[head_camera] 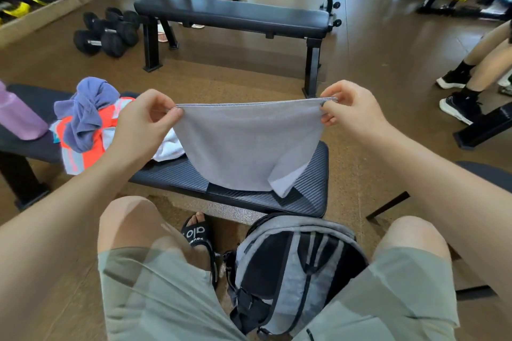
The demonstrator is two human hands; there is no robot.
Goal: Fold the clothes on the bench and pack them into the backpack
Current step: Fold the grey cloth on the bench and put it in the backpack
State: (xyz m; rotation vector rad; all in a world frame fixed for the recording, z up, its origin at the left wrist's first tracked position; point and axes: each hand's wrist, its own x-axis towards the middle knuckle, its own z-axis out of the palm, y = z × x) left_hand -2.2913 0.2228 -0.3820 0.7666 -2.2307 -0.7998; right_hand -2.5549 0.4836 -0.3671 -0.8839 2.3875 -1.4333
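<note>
A light grey garment (243, 144) hangs stretched between my two hands above the black bench (310, 174). My left hand (141, 122) pinches its upper left corner and my right hand (352, 111) pinches its upper right corner. The garment's lower edge rests on the bench pad. A pile of unfolded clothes (86, 124), purple, orange and white, lies on the bench to the left. The grey and black backpack (291, 268) stands on the floor between my knees, below the bench's near edge.
A purple bottle (19, 116) stands at the bench's left end. A second black bench (232, 16) sits further back, with dumbbells (108, 33) on the floor at its left. Other people's legs are at the right edge and far back.
</note>
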